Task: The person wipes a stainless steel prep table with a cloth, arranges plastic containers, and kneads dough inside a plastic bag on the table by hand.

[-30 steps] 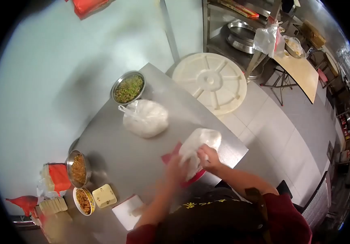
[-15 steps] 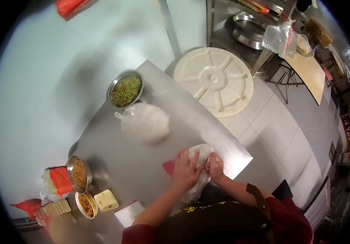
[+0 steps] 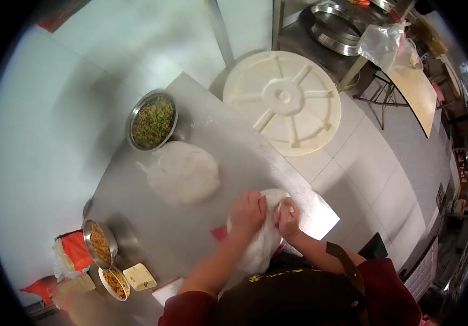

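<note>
A white bag (image 3: pixel 260 247) of something pale lies at the front edge of the metal table, over something red. My left hand (image 3: pixel 248 211) grips its upper left side with the fingers curled. Close by on the right, my right hand (image 3: pixel 288 215) is closed on the bag's gathered plastic. Another white bag (image 3: pixel 184 173) rests farther back on the table. Beside it stands a steel bowl (image 3: pixel 153 120) of green chopped filling.
The metal table (image 3: pixel 158 228) also bears a steel bowl (image 3: pixel 100 243) and a patterned bowl (image 3: pixel 115 283) of orange-brown food, a yellowish dish (image 3: pixel 139 277) and a white board (image 3: pixel 166 291). Beyond its right edge is a large round lid (image 3: pixel 283 98).
My left hand has gone from blurred motion over the bag, through spread fingers, to a curled grip. The right hand keeps hold of the plastic. The view has shifted slightly.
</note>
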The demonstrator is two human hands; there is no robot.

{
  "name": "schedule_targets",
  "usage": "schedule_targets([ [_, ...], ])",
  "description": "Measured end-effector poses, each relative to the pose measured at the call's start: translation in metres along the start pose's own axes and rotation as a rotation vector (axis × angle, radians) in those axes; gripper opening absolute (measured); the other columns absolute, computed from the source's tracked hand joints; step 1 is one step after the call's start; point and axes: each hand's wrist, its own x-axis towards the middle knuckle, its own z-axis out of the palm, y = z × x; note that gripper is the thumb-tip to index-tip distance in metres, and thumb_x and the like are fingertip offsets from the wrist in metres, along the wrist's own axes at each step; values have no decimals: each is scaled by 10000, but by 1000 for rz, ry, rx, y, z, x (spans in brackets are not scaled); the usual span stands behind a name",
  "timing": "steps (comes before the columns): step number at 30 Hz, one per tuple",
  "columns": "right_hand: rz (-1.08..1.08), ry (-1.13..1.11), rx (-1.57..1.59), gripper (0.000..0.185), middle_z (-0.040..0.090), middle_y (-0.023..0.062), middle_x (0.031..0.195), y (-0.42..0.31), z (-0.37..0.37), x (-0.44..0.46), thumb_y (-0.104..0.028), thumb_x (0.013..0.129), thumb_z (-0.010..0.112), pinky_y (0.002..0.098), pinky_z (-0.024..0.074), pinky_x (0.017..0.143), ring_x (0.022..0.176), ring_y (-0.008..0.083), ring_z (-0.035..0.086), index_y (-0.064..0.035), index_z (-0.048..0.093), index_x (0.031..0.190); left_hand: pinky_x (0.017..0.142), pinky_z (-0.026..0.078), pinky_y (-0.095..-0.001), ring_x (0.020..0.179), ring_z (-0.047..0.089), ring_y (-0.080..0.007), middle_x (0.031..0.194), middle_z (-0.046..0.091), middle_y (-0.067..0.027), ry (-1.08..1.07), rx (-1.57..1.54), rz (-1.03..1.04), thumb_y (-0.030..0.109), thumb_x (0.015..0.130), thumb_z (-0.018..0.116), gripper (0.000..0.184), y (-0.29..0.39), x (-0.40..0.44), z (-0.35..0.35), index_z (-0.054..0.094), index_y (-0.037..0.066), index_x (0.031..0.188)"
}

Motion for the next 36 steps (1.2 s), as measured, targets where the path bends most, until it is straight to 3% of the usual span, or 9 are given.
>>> schedule_targets([
  [4,-210,44,-356,327,374,-1,538,60,-27,28,-365,966,435,261,293,380,413,107,356,-115,408,758,827,440,-418,951,550,-342,1090,573,-154,-141,57,-33,303,874,528,348,2,-1,-3,535,73,1135],
  [7,-295,1,-397,314,381,3,544,20,-15,36,-373,955,457,266,288,384,410,117,352,-128,406,765,911,415,-406,1045,534,-320,1147,556,-159,76,-291,-155,291,892,513,379,-3,-8,-10,516,51,1184],
  [9,132,20,190,305,391,8,548,-56,18,-6,-381,949,463,273,301,394,417,127,372,-133,417,778,895,433,-325,1030,534,-207,1072,580,-102,144,-1012,-165,183,901,517,344,-39,-23,31,482,37,1210],
  [12,11,-124,49,304,378,7,550,-75,51,-34,-379,943,475,284,291,400,430,128,362,-139,428,764,914,424,-282,1044,524,-159,1154,554,-76,50,-1308,-304,188,941,480,374,-49,-42,-13,434,44,1283],
  [16,118,-591,51,232,500,18,665,-95,68,-83,-305,956,425,285,409,479,558,123,499,-98,529,944,913,436,-296,1048,537,-175,1206,529,-106,-219,-1355,-229,237,941,494,442,-70,-61,-4,389,35,1320],
  [22,103,-290,238,294,341,10,551,-97,49,-60,-338,976,413,291,268,454,462,143,320,-120,411,779,847,491,-353,999,565,-217,1146,548,-111,-352,-1002,-247,259,924,525,430,-65,-87,1,399,58,1283],
  [28,-276,-331,-215,356,564,102,979,-62,-14,-71,-397,915,528,373,426,883,962,217,559,-70,478,1047,815,507,-396,969,579,-237,1108,561,-125,-333,-1386,-569,268,880,600,437,-53,-102,-5,438,54,1224],
  [31,-520,-526,-858,965,347,186,1390,-53,-32,-83,-419,650,776,422,278,1056,1308,304,320,-24,279,1377,807,512,-398,951,591,-244,1092,575,-121,-381,-1383,-582,268,877,605,430,-46,-99,-2,472,11,1194],
  [36,-527,-322,-1086,752,414,192,1250,-38,-19,-97,-331,720,737,401,351,959,1158,328,400,-27,358,1294,775,518,-374,884,615,-240,1051,603,-140,-341,-1595,-600,205,833,630,414,-17,-103,-12,525,-40,1149],
])
